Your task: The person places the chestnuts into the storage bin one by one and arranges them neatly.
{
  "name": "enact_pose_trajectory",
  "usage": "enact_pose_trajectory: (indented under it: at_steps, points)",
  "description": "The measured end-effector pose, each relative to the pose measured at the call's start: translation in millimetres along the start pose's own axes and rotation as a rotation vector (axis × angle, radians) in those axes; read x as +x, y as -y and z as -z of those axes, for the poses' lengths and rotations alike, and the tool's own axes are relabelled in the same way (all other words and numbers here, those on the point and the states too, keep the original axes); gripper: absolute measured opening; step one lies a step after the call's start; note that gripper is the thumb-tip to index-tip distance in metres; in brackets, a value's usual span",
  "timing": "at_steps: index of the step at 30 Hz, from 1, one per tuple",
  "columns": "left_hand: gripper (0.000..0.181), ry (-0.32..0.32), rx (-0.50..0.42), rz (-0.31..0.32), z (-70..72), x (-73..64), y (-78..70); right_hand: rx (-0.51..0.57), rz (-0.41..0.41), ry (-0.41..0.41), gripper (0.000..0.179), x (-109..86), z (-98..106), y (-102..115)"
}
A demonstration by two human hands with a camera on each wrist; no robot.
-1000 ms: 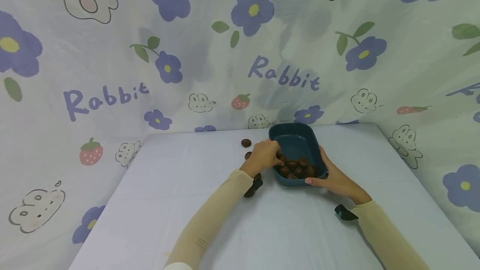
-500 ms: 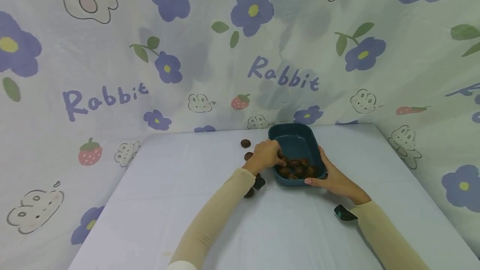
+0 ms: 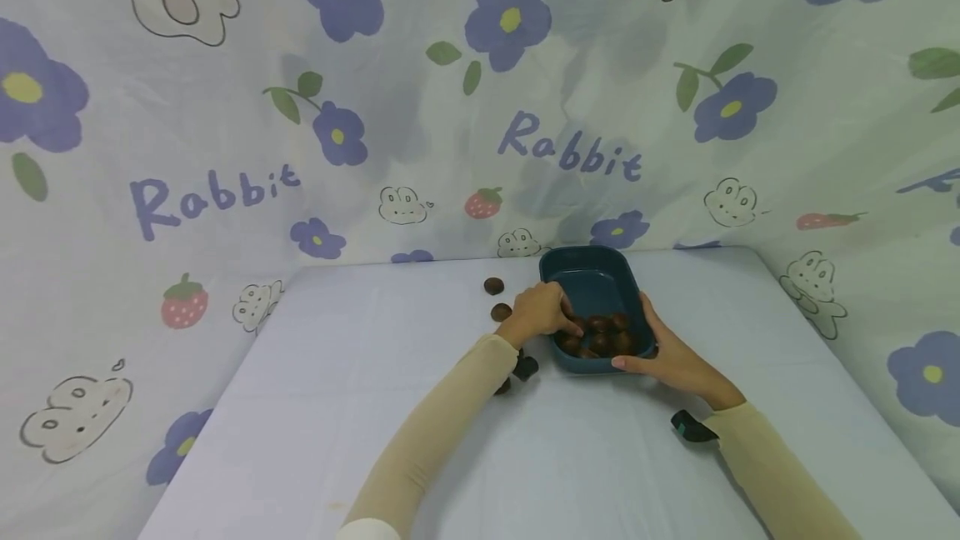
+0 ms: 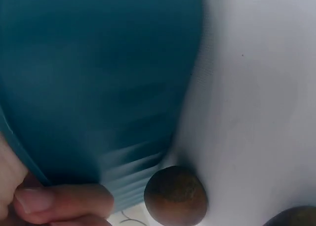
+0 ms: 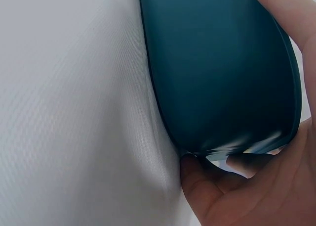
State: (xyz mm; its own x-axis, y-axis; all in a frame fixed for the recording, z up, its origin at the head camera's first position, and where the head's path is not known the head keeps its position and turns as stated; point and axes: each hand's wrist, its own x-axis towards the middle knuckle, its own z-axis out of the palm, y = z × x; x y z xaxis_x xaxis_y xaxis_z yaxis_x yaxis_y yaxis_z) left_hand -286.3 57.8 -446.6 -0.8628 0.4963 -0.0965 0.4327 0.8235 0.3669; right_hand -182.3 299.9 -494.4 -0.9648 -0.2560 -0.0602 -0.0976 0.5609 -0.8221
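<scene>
A dark teal rectangular dish point(image 3: 592, 286) stands on the white-covered table, several brown chestnuts point(image 3: 601, 344) gathered at its near end. My left hand point(image 3: 538, 311) reaches over the dish's left rim, curled fingers among the chestnuts; I cannot tell whether it pinches one. In the left wrist view a bent finger point(image 4: 69, 201) shows by the rim, with a loose chestnut point(image 4: 176, 196) beside the dish's outer wall point(image 4: 98, 87). My right hand point(image 3: 671, 361) grips the dish's near right corner, thumb at the front rim. Its fingers point(image 5: 200, 186) curl round the dish's side in the right wrist view.
Loose chestnuts lie on the table left of the dish, including a far chestnut point(image 3: 493, 286), a middle chestnut point(image 3: 501, 312) and a near chestnut point(image 3: 502, 387). A cloth backdrop point(image 3: 420, 107) with rabbits and flowers rises behind the table. Black devices point(image 3: 693, 427) sit at the wrists.
My left hand has shifted slightly right, deeper into the dish, and chestnuts there have moved a little to the right. My right hand and the dish have stayed in place.
</scene>
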Motion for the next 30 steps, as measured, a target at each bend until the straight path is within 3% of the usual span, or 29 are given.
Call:
enact_pose_trajectory:
  at_steps: [9, 14, 18, 25, 30]
  points:
    - [0.018, 0.025, -0.074, -0.001, -1.3, -2.8, 0.8, 0.013, 0.013, -0.007, 0.126, 0.1, -0.2, -0.5]
    - [0.02, 0.003, -0.104, 0.003, 6.0, -7.1, 3.9, 0.008, -0.003, 0.001, 0.126, 0.1, -1.5, -0.9]
    - [0.029, -0.051, -0.147, -0.027, 19.8, -12.7, 11.5, 0.0, -0.016, 0.002, 0.126, 0.6, -1.5, -0.9]
    - [0.039, -0.213, -0.35, -0.105, 42.3, -34.7, 41.5, -0.01, -0.02, 0.0, 0.126, 1.7, 0.0, -3.8]
    - [0.031, -0.318, -0.448, -0.053, 43.9, -59.2, 66.8, -0.012, -0.022, -0.002, 0.127, 2.3, -0.6, -4.0]
